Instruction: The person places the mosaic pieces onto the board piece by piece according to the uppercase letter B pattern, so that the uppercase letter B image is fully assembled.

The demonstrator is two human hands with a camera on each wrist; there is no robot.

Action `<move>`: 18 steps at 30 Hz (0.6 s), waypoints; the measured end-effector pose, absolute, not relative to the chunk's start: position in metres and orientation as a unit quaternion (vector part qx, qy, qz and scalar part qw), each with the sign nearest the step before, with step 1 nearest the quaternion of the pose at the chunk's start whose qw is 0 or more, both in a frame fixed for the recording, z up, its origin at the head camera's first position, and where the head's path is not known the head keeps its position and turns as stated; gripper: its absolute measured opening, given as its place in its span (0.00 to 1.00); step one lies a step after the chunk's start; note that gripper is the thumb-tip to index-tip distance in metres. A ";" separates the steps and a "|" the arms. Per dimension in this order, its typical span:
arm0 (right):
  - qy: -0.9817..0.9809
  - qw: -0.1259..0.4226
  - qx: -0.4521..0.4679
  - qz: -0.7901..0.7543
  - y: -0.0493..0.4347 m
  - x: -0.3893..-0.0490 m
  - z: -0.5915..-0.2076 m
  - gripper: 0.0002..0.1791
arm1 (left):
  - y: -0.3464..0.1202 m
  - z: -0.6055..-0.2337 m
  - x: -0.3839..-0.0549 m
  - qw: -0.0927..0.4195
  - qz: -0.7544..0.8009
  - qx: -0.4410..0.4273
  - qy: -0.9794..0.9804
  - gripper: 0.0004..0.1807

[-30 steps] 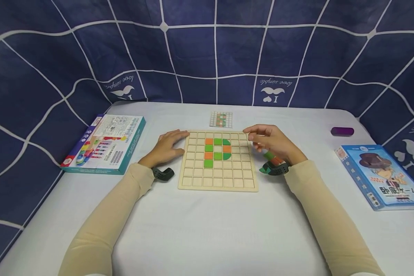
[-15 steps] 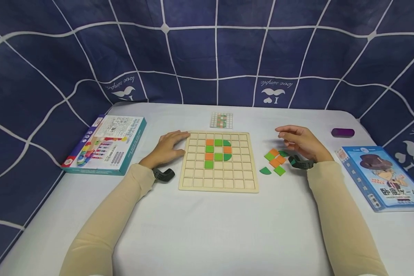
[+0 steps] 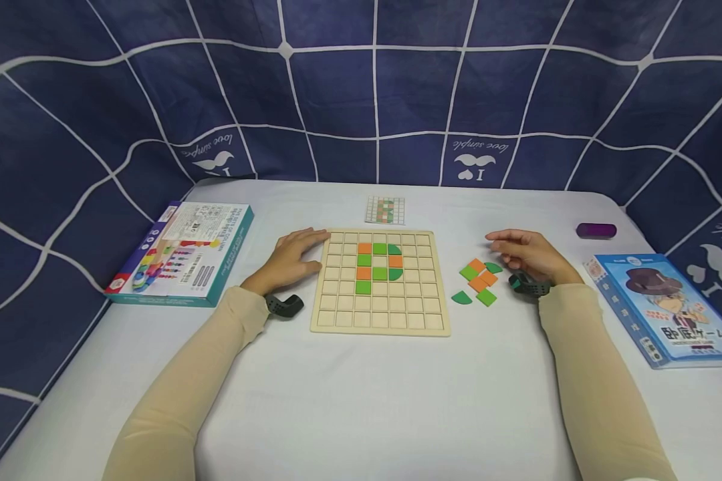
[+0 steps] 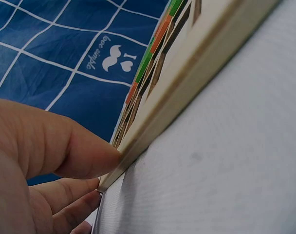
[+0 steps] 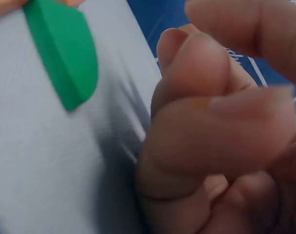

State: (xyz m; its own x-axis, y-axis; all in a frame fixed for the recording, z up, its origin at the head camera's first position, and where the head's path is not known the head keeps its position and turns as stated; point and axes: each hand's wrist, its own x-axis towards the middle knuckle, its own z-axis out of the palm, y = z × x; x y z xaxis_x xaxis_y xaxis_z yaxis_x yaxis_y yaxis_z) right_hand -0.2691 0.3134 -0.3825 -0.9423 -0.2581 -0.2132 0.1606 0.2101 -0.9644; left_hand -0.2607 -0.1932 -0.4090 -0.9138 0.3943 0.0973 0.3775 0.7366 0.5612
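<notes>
A wooden grid board point(image 3: 380, 319) lies flat in the middle of the head view. Orange and green tiles point(image 3: 380, 273) fill several of its squares in a P-like shape. My left hand point(image 3: 289, 259) rests at the board's left edge, its thumb point(image 4: 92, 151) touching the side in the left wrist view. To the right of the board, several loose square tiles point(image 3: 477, 284) lie together with dark green quarter-circle pieces point(image 3: 462, 298). Just right of these, my right hand point(image 3: 532, 254) has loosely curled fingers and holds nothing; a green quarter-circle piece point(image 5: 65, 53) lies near it.
A small pattern card point(image 3: 386, 210) lies behind the board. On the left is a toy box point(image 3: 183, 254); on the right, a blue game box point(image 3: 668, 307) and a purple cylinder-like object point(image 3: 596, 231). A dark blue gridded cloth point(image 3: 337, 87) hangs behind the white table.
My right hand has moved right from the board's upper right corner to beside the loose tiles, then lowered slightly, uncovering them. The left hand stays at the board's edge.
</notes>
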 end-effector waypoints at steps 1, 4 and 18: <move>0.769 0.166 -0.033 -0.617 0.313 -0.269 -0.383 0.14 | -0.194 -0.409 -0.261 0.015 0.299 0.207 0.931 0.41; 0.795 0.163 -0.039 -0.583 0.311 -0.269 -0.384 0.10 | -0.194 -0.409 -0.261 0.014 0.299 0.207 0.931 0.41; 0.883 0.167 -0.114 -0.422 0.301 -0.273 -0.385 0.24 | -0.194 -0.408 -0.261 0.016 0.298 0.207 0.932 0.40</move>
